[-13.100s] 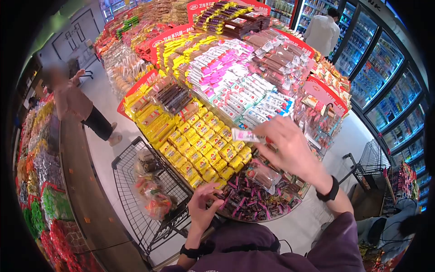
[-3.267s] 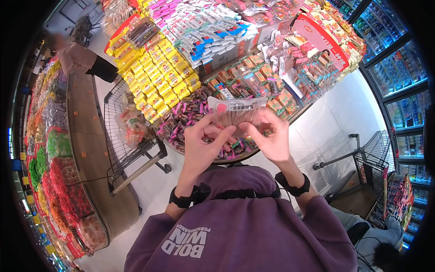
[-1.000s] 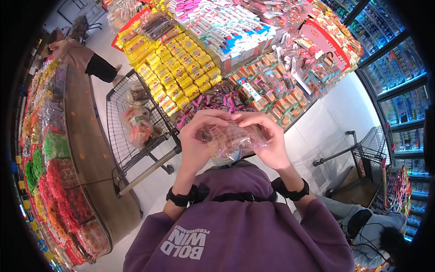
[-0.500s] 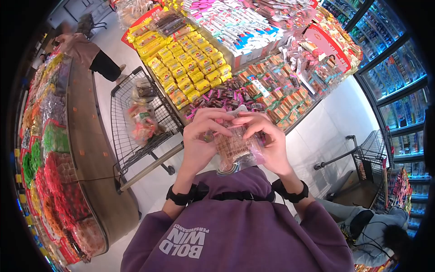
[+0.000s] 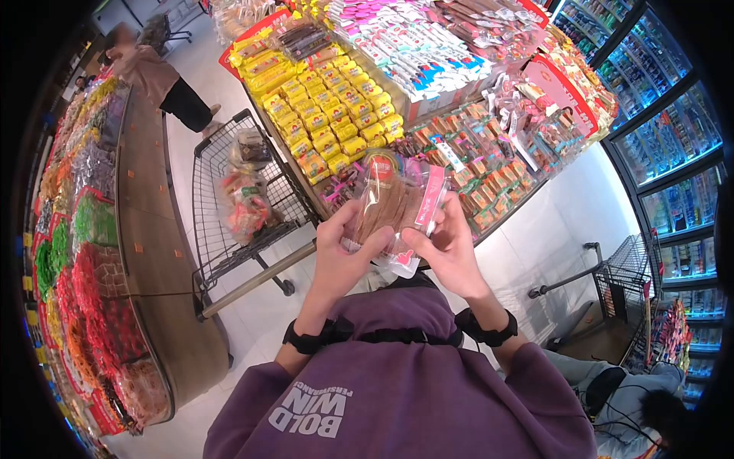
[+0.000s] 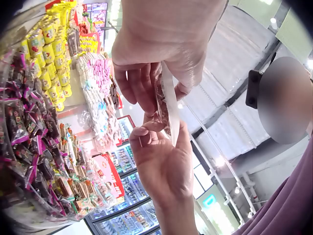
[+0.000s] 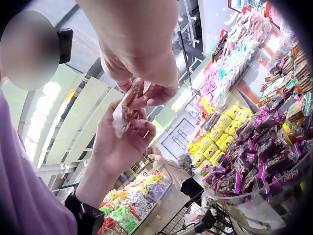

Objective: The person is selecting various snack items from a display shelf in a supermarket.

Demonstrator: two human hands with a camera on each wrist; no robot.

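Both hands hold a clear snack packet [image 5: 391, 200] up in front of the chest in the head view. Brown strips fill it, with a red emblem at the top and a pink label strip down the right. My left hand [image 5: 342, 246] grips its lower left edge, the thumb on the face toward me. On the lower right, my right hand [image 5: 453, 254] pinches it, thumb near the pink strip. Seen edge-on in the left wrist view, the packet [image 6: 168, 105] is thin with a pale side. Purple-black wrapped candies [image 7: 274, 152] lie in the display just beyond the hands.
Yellow packs [image 5: 329, 115] and white-blue packets [image 5: 428, 61] fill the tiered display. A wire cart [image 5: 222, 176] holding bagged goods stands at its left, another cart [image 5: 627, 275] at right. A person [image 5: 157, 80] stands far left by a wooden candy counter [image 5: 145, 229].
Much earlier, my right hand held a small white packet over the display. Since half a second ago, the clear packet has been turned, and its emblem and pink strip now show, thumbs on its face.
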